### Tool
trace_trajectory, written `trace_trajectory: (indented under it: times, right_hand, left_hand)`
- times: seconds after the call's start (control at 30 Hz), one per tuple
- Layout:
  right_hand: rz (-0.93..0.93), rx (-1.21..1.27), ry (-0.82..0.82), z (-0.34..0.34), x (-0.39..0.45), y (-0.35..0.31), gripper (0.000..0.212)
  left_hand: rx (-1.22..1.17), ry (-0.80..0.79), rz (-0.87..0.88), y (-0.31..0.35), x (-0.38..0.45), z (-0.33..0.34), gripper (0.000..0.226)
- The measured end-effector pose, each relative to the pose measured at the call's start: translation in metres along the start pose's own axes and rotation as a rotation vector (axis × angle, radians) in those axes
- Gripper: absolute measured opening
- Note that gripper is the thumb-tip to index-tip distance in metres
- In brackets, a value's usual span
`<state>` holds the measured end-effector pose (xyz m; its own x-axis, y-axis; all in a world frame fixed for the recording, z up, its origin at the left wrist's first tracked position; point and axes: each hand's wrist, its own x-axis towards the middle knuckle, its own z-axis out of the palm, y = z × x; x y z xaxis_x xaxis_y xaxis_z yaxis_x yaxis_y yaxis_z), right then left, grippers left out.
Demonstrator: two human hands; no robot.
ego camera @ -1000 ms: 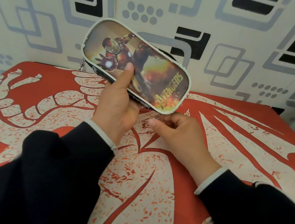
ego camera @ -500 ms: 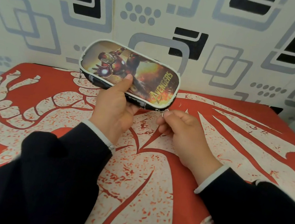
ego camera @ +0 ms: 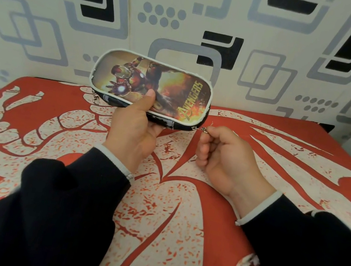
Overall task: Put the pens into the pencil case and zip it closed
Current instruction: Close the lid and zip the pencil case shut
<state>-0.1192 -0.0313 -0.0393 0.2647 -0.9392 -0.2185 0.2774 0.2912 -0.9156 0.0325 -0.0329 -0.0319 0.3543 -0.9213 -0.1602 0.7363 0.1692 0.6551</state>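
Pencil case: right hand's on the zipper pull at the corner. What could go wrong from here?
1. The right hand pinches only the small zipper pull; it could slip out.
2. The left hand holds the pencil case near its middle, off the bedspread, so pulling may twist it.
3. The slider sits at a curved corner, where it may jam.

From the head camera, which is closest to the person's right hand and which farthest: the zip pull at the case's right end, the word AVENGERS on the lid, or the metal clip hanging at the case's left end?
From the right hand, nearest first:
1. The small metal zip pull, pinched in its fingers.
2. The yellow AVENGERS lettering, up and left on the printed pencil case.
3. The silver hanging clip, at the case's far left end.
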Motion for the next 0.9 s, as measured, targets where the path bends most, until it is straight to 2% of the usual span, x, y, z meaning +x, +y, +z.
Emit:
trace_trajectory:
  times: [0.3, 0.47, 0.7, 0.9]
  right_hand:
    - [-0.029, 0.062, 0.087, -0.009, 0.003, -0.009, 0.04]
    - [-0.039, 0.084, 0.11, -0.012, 0.005, -0.011, 0.036]
    - [-0.048, 0.149, 0.178, -0.019, 0.009, -0.019, 0.038]
    - [-0.071, 0.176, 0.194, -0.025, 0.011, -0.022, 0.036]
  left_hand:
    - [0.04, 0.023, -0.042, -0.001, 0.001, -0.001, 0.014]
    - [0.08, 0.019, -0.064, -0.002, 0.0, -0.001, 0.023]
    - [0.12, -0.038, -0.084, -0.009, -0.001, -0.002, 0.007]
    - [0.173, -0.099, -0.114, -0.01, -0.002, -0.002, 0.007]
